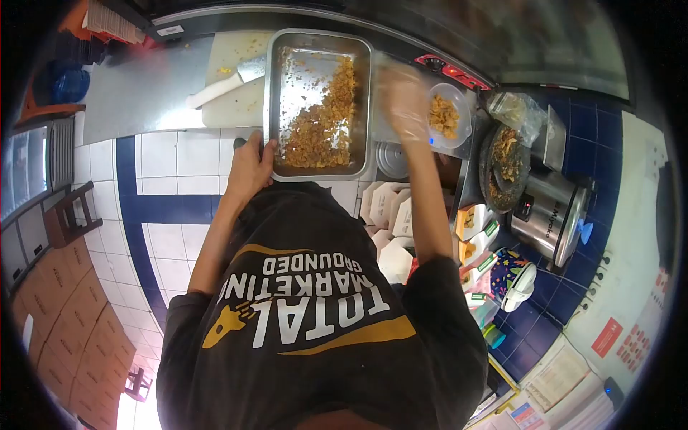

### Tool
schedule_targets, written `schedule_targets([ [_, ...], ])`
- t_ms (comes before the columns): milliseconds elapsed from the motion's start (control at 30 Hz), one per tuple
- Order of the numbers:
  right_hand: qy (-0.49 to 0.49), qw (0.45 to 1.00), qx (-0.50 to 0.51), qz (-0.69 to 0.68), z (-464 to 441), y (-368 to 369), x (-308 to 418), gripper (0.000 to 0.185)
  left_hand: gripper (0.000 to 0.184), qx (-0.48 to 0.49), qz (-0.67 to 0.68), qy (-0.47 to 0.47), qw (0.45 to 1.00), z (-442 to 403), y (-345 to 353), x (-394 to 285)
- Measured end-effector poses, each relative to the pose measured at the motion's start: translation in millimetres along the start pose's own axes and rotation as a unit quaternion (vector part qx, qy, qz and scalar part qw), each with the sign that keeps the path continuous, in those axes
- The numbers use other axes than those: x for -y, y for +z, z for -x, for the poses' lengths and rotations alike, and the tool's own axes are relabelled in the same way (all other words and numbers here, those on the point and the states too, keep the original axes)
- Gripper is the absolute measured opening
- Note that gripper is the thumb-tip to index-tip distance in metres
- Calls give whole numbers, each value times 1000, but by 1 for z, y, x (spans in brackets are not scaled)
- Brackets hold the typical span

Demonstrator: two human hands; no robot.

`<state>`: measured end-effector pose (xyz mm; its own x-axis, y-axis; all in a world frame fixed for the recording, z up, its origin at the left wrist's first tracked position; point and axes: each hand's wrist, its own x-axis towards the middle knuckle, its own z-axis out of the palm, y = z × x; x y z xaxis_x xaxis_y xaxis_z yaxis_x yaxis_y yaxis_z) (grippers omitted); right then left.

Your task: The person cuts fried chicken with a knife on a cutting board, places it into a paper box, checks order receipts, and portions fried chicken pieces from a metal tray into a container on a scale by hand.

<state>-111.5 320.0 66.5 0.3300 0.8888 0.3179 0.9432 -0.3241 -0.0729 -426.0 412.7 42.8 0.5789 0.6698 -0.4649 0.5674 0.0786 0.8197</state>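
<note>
A rectangular metal tray holds brown, crumbly food, heaped mostly along its right side and lower end. My left hand grips the tray's lower left corner, with the thumb against the rim. My right hand, in a clear plastic glove, is over the counter between the tray and a clear plastic bowl. Motion smears its fingers, so whether they hold anything cannot be made out. Inside the bowl lie golden-brown fried pieces. A broad-bladed knife with a white handle lies left of the tray on a cutting board.
Right of the bowl sit a stone mortar with chopped food and a steel rice cooker. Folded white food boxes and filled boxes stand below my right forearm. Cartons are stacked at far left.
</note>
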Motion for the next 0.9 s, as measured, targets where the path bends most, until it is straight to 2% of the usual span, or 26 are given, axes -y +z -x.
schedule_targets([
  [33,-97,995,14,-20,-12,14,20,27,29,0,-2,-1,1000,0,0,0],
  [100,-149,983,105,-2,-30,57,29,21,30,-1,-4,2,1000,1,0,2],
  [133,-151,983,104,-4,-35,63,28,21,30,-4,-2,6,1000,0,0,2],
  [200,-165,965,199,51,-44,76,28,17,30,-11,-2,-1,1000,-1,0,0],
  [333,-196,948,237,81,-51,57,26,19,31,-14,-4,11,1000,1,-1,4],
  [400,-179,970,153,-55,-46,58,19,26,30,-10,-4,7,1000,-1,-1,7],
  [500,-139,980,128,-62,-38,54,22,32,30,-2,-9,-1,1000,0,-2,3],
  [733,-78,982,144,-95,-21,24,19,30,29,0,-6,-2,1000,-1,-1,1],
  [800,-18,979,82,-184,-12,-7,15,25,29,-2,-6,-4,1000,0,-2,-1],
  [900,58,992,-25,-109,9,-31,-31,22,29,-8,-5,-5,1000,0,-1,2],
])
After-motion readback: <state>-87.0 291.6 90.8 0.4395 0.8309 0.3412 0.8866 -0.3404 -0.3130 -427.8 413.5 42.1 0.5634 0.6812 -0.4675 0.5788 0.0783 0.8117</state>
